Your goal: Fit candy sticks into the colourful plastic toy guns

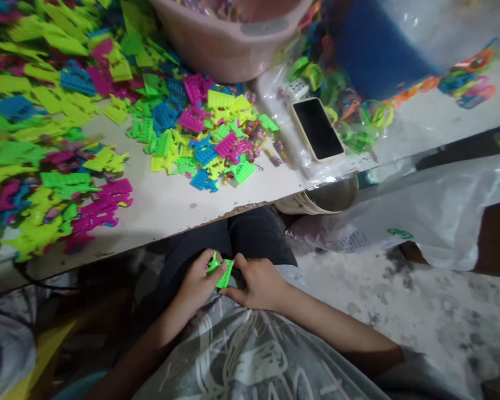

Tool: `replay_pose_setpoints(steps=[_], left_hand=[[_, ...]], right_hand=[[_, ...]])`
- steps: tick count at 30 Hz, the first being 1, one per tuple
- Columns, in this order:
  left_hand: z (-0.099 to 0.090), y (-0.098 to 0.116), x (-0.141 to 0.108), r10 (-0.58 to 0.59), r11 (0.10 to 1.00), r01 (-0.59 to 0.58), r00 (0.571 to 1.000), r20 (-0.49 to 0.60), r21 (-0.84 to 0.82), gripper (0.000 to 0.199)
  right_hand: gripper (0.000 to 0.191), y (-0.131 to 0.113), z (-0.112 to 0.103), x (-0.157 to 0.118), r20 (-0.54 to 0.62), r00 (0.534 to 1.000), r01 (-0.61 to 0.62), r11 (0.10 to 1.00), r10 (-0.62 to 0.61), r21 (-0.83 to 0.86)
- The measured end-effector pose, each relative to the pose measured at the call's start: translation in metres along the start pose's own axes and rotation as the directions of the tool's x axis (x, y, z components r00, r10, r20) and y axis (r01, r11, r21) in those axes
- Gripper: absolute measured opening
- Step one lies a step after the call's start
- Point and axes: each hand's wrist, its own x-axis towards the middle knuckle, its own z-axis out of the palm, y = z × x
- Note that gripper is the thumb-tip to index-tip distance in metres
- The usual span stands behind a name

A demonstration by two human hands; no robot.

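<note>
Low over my lap, my left hand (pixel 203 273) pinches a small bright green plastic piece (pixel 224 274), its thumb lying across the top. The piece has a flat ridged part and a narrower figure-like end on the left. My right hand (pixel 259 282) grips the same piece from the right, index finger at its upper corner and thumb at its lower edge. What its fingertips press on underneath is hidden. In front, a pile of similar yellow, green, pink and blue pieces (pixel 204 147) lies on the white table (pixel 166 214).
A larger heap of such pieces (pixel 37 116) covers the table's left. Small coloured beads or sticks (pixel 275 154) lie near a phone (pixel 319 129). Behind are a pink basin (pixel 233 47) and a blue container (pixel 379 55). A bucket (pixel 331 200) and white plastic bag (pixel 400 205) sit below the edge.
</note>
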Motion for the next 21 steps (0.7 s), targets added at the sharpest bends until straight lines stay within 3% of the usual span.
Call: replay_pose_setpoints(steps=[6, 13, 18, 21], left_hand=[[-0.0061, 0.0031, 0.0017, -0.066, 0.997, 0.067, 0.997, 0.044, -0.031, 0.028], [-0.0047, 0.0065, 0.0015, -0.177, 0.980, 0.186, 0.978, 0.112, -0.075, 0.031], [-0.0007, 0.0074, 0.0025, -0.144, 0.982, 0.150, 0.988, 0.061, -0.116, 0.031], [0.0025, 0.0060, 0.0009, -0.125, 0.980, 0.128, 0.992, 0.029, -0.151, 0.029]], right_hand=[[0.059, 0.0032, -0.0017, 0.0025, -0.067, 0.998, 0.008, 1.000, -0.007, 0.012], [0.063, 0.0040, 0.0028, 0.0060, -0.021, 0.999, 0.042, 0.999, -0.042, -0.018], [0.059, 0.0012, 0.0032, 0.0066, -0.027, 0.996, -0.084, 0.996, 0.084, -0.007], [0.053, 0.0034, 0.0015, 0.0058, -0.052, 0.994, -0.088, 0.994, 0.092, 0.060]])
